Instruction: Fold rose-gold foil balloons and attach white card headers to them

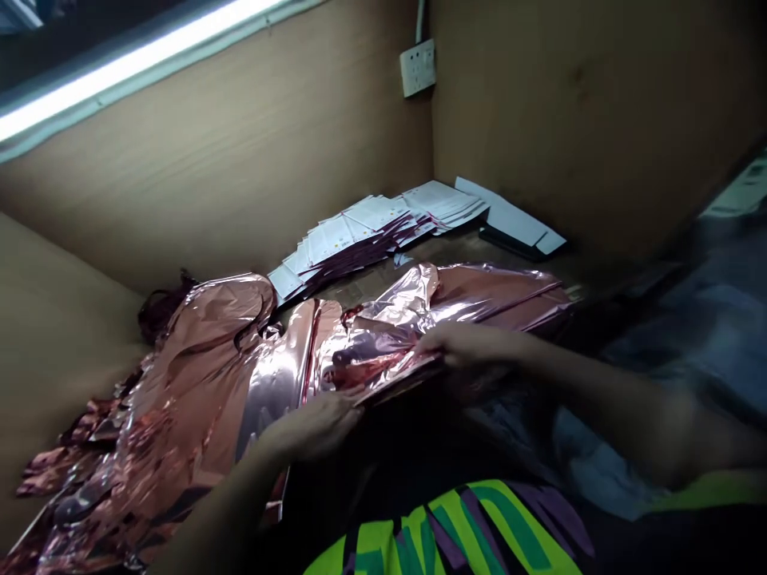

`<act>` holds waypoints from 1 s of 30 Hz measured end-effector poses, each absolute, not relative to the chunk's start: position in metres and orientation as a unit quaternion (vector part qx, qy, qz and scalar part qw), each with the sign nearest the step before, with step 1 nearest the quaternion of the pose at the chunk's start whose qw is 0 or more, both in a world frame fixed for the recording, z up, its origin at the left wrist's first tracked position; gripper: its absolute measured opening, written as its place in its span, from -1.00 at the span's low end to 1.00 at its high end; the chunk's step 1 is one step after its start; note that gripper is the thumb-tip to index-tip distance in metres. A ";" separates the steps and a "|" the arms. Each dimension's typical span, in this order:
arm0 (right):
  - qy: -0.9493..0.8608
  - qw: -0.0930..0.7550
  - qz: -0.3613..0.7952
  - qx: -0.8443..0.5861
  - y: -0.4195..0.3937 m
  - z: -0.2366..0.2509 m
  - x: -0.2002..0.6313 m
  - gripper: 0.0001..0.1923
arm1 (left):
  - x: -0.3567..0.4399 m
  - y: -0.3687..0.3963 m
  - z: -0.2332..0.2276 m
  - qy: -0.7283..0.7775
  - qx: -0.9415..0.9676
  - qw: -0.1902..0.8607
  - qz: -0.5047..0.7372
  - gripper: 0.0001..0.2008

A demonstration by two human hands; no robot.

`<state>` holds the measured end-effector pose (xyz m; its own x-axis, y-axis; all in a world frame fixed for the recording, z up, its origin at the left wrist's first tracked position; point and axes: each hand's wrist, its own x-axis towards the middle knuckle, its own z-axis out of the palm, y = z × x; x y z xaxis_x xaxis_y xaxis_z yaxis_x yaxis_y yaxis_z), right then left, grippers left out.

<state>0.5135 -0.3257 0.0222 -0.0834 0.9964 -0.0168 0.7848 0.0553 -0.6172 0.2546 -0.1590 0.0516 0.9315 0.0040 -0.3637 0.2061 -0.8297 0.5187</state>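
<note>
Flat rose-gold foil balloons cover much of the table in shiny, overlapping layers. My left hand (315, 425) pinches the near edge of one foil balloon (383, 369), low in the middle of the view. On the same balloon's right end, my right hand (459, 345) is closed, with its fingertips partly hidden and blurred. The held foil is creased and tilted between the two hands. A big pile of foil balloons (219, 375) lies to the left of my left hand. Beyond my right hand rests another flat foil stack (494, 291).
White printed cards or packets (353, 231) lie fanned along the back wall. A white sheet (509, 216) sits on a dark flat object at the back right corner. Wooden panels (240, 160) enclose the table, with a socket (418, 69) and a tube light (137, 56) above.
</note>
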 end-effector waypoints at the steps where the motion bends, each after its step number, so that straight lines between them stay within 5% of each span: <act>1: -0.659 0.215 0.302 -0.654 -0.326 0.025 0.529 -0.75 | 0.255 -0.149 0.055 0.094 0.909 0.356 -0.197 -0.57; 5: -0.499 0.269 0.480 -0.670 -0.319 0.025 0.563 -0.75 | 0.260 -0.116 0.051 0.253 0.821 0.444 -0.253 -0.57; 9: -0.433 0.323 0.525 -0.658 -0.307 0.012 0.562 -0.62 | 0.261 -0.130 0.046 0.281 0.924 0.191 -0.175 -0.52; 11: -0.430 0.320 0.524 -0.661 -0.304 0.008 0.558 -0.65 | 0.262 -0.151 0.040 0.222 0.971 0.050 -0.076 -0.25; 14: -0.445 0.289 0.447 -0.720 -0.309 0.010 0.547 -0.64 | 0.264 -0.177 0.027 0.088 0.989 -0.013 -0.119 -0.04; 19: -0.673 0.258 0.165 -0.674 -0.328 0.024 0.523 -0.38 | 0.265 -0.161 0.037 0.072 0.964 0.175 -0.187 -0.30; 22: -0.682 0.203 0.254 -0.655 -0.319 0.032 0.533 -0.78 | 0.269 -0.127 0.052 0.169 0.875 0.409 -0.198 -0.50; 24: -0.641 0.203 0.307 -0.673 -0.303 0.032 0.551 -0.84 | 0.273 -0.103 0.052 0.275 0.809 0.484 -0.187 -0.49; 27: -0.605 0.228 0.304 -0.700 -0.277 0.026 0.570 -0.74 | 0.277 -0.079 0.042 0.351 0.795 0.459 -0.184 -0.43; 30: -0.586 0.209 0.260 -0.738 -0.265 0.015 0.569 -0.70 | 0.277 -0.079 0.039 0.380 0.842 0.311 -0.223 -0.43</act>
